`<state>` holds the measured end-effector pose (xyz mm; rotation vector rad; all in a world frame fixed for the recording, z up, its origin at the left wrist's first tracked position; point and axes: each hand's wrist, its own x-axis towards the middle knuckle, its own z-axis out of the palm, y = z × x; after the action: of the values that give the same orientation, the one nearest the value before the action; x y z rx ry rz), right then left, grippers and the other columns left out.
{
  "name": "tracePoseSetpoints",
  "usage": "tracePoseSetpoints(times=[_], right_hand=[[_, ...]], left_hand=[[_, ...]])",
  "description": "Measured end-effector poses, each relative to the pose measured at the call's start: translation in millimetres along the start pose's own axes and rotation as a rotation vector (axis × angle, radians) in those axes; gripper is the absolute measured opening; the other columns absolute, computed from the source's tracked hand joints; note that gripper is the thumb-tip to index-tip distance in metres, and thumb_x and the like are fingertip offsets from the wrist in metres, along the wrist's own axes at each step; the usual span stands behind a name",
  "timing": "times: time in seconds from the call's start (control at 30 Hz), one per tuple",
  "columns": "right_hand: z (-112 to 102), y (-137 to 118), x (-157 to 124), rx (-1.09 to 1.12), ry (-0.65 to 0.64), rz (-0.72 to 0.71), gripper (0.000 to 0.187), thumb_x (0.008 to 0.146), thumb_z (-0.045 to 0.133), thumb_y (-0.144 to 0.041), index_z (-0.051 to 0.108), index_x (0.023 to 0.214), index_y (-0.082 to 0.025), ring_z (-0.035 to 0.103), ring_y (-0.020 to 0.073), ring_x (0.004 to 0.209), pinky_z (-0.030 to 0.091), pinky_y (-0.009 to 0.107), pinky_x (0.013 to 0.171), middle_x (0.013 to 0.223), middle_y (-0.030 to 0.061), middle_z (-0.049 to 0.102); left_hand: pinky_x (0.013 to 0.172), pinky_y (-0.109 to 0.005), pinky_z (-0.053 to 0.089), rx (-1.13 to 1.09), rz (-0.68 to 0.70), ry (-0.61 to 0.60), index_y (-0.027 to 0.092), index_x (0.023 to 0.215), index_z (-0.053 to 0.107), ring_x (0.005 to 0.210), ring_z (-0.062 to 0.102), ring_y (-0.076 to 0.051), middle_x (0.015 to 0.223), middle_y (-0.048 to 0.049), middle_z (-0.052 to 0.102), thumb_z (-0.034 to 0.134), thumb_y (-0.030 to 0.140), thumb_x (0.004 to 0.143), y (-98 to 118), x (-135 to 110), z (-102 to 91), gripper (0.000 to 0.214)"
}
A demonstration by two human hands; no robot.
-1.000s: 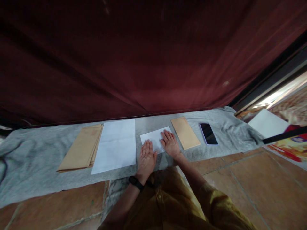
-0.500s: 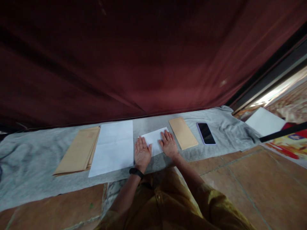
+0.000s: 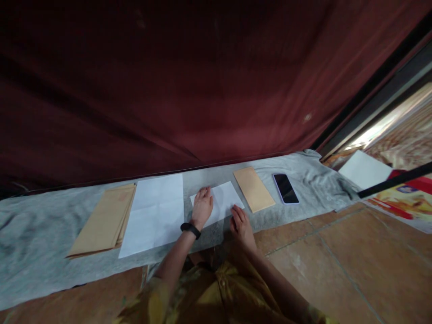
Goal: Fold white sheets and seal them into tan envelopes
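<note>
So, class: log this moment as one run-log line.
left hand: flat on small white paper | right hand: at its near edge | brown envelope: beside, untouched

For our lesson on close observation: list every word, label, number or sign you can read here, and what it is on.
None can be read.
The colourful printed sheet at far right is too blurred.
The white papers, envelopes and dark phone show no text.
</note>
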<state>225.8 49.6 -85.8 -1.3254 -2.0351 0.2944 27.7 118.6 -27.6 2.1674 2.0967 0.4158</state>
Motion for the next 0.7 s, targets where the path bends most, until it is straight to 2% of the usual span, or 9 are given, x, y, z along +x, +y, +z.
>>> tracePoseSetpoints(times=[0.1,0.27,0.47,0.53,0.6,0.7], right_hand=[[-6.4,-6.5,-12.6,-0.042,-0.038,-0.016,0.051,0.096,0.047,-0.016,0.049,0.147,-0.020,0.048,0.0281,0.138,0.044,0.053,0.114,0.147,0.0125,0.055],[-13.0,-11.0,-10.8,-0.053,-0.066,-0.043,0.049,0.097,0.049,-0.015,0.049,0.146,-0.018,0.049,0.0279,0.137,0.042,0.053,0.115,0.146,0.0128,0.056],[-10.8,-11.4,-11.1,-0.012,-0.040,-0.021,0.047,0.096,0.049,-0.014,0.053,0.143,-0.018,0.050,0.0276,0.137,0.041,0.054,0.116,0.144,0.0133,0.058],[-10.1,-11.1,-12.4,0.042,-0.037,0.000,0.046,0.097,0.048,-0.014,0.054,0.142,-0.018,0.050,0.0278,0.137,0.040,0.055,0.116,0.144,0.0132,0.058],[-10.7,-9.9,-13.7,0.129,-0.027,0.035,0.046,0.098,0.047,-0.017,0.053,0.144,-0.020,0.050,0.0274,0.137,0.040,0.055,0.116,0.145,0.0127,0.057],[-12.7,-6.7,-13.6,0.316,0.009,0.145,0.048,0.099,0.047,-0.027,0.050,0.147,-0.022,0.048,0.0271,0.139,0.040,0.055,0.116,0.150,0.0125,0.052]], left_hand=[[0.111,-0.043,0.039,-0.020,0.002,-0.075,0.009,0.138,0.055,0.128,0.053,-0.028,0.134,-0.0183,0.061,0.048,0.024,0.097,6.0,17.5,-3.9,0.044],[0.104,-0.046,0.042,-0.061,-0.058,-0.111,0.015,0.121,0.066,0.120,0.055,-0.032,0.124,-0.0162,0.063,0.064,0.030,0.088,7.3,32.9,-7.4,0.036],[0.096,-0.039,0.044,-0.222,-0.183,-0.141,0.018,0.088,0.071,0.109,0.060,-0.029,0.105,-0.0119,0.069,0.074,0.025,0.075,-4.3,50.5,-14.5,0.015],[0.089,-0.035,0.046,-0.313,-0.224,-0.151,0.018,0.076,0.068,0.100,0.062,-0.026,0.090,-0.0081,0.069,0.073,0.023,0.072,-9.0,52.9,-16.8,0.009],[0.078,-0.032,0.047,-0.426,-0.262,-0.165,0.019,0.069,0.064,0.085,0.064,-0.022,0.074,-0.0035,0.066,0.072,0.025,0.071,-13.1,51.8,-20.0,0.010],[0.062,-0.028,0.045,-0.627,-0.304,-0.171,0.019,0.068,0.060,0.064,0.059,-0.017,0.062,0.0013,0.059,0.069,0.034,0.072,-17.8,44.5,-30.1,0.018]])
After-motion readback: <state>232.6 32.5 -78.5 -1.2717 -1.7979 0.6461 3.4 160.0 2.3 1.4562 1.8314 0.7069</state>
